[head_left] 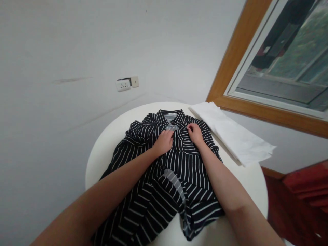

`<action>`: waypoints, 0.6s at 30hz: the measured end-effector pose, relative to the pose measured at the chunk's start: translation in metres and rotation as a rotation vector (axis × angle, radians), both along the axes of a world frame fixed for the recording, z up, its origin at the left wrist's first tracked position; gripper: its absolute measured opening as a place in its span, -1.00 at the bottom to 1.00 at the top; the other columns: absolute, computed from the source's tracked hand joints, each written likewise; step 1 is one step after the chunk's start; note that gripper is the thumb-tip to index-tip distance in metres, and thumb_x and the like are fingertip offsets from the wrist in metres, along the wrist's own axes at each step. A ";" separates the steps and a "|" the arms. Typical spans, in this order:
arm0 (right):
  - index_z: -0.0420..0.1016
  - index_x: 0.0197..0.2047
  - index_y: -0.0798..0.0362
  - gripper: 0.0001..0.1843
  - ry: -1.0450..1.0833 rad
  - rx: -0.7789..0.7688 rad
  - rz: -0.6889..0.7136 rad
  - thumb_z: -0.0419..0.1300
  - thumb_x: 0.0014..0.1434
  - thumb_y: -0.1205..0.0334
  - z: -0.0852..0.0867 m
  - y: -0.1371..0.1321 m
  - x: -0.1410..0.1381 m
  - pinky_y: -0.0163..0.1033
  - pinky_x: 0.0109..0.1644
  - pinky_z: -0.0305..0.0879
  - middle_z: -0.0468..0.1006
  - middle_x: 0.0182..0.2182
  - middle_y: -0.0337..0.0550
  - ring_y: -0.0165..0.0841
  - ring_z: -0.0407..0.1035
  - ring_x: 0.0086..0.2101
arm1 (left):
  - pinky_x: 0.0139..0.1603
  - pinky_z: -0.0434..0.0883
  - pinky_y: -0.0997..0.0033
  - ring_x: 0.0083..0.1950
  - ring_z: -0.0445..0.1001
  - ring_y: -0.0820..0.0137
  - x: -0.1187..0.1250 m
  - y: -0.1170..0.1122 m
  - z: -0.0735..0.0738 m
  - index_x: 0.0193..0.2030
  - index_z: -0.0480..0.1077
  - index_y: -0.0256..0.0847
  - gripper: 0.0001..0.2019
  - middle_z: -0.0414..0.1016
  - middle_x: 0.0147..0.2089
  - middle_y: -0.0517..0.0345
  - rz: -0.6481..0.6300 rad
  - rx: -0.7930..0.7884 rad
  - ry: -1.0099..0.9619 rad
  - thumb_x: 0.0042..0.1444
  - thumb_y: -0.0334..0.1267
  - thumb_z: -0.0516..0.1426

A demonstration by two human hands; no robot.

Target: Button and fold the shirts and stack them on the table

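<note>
A black shirt with white stripes (189,167) lies spread on the round white table (102,160), its collar at the far side. The front is partly parted below the collar, and the lower hem is folded and uneven. My left hand (164,141) is closed on the front edge near the middle, fingers curled into the fabric. Just right of the collar, my right hand (195,133) pinches the cloth of the other front side. Both forearms reach across the shirt and cover parts of it.
A folded white cloth or sheet (233,135) lies on the table's right side and overhangs its edge. Behind the table is a wall with a socket (123,85). A wood-framed window (256,106) stands at the right, with red fabric (307,184) low beyond the table.
</note>
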State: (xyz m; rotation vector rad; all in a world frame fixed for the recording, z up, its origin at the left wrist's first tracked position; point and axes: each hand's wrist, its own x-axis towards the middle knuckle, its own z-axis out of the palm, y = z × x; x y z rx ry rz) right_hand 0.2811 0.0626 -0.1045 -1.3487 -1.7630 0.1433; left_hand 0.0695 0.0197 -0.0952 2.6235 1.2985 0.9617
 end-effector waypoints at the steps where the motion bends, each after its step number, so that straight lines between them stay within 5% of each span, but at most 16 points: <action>1: 0.43 -0.35 0.04 -0.86 -0.005 0.003 0.014 0.04 0.13 0.33 0.001 0.000 0.001 -0.14 -0.06 0.22 0.48 -0.33 -0.07 -0.23 0.32 -0.23 | 0.02 0.32 0.18 -0.08 0.37 0.26 -0.004 0.002 -0.004 -0.04 0.35 -0.23 -0.71 0.44 -0.14 0.00 -0.047 -0.048 -0.044 0.13 -0.46 -0.03; 8: 0.45 -0.39 0.01 -0.73 -0.197 -0.001 0.046 0.09 0.22 0.04 0.008 -0.007 0.011 -0.23 -0.26 0.15 0.39 -0.54 -0.22 -0.30 0.27 -0.42 | 0.13 0.27 0.20 0.01 0.39 0.31 -0.045 0.023 -0.009 -0.16 0.45 -0.21 -0.82 0.49 -0.09 0.02 -0.389 -0.130 -0.054 0.17 -0.33 0.04; 15: 0.47 -0.17 0.11 -0.79 -0.229 0.109 -0.462 0.07 0.20 0.23 0.024 -0.015 0.031 -0.07 -0.14 0.15 0.44 -0.35 0.02 -0.14 0.25 -0.25 | 0.21 0.17 0.15 0.11 0.36 0.26 -0.051 0.026 -0.004 -0.20 0.50 -0.15 -0.83 0.43 0.08 0.02 -0.457 -0.229 0.030 0.11 -0.17 0.17; 18: 0.48 -0.12 0.08 -0.76 -0.255 0.214 -0.288 0.06 0.20 0.29 0.043 -0.028 0.007 0.01 -0.01 0.15 0.43 -0.19 0.06 -0.09 0.23 -0.11 | 0.19 0.20 0.19 0.08 0.36 0.27 -0.049 0.026 -0.003 -0.21 0.51 -0.16 -0.81 0.43 0.04 0.02 -0.482 -0.225 -0.011 0.09 -0.14 0.20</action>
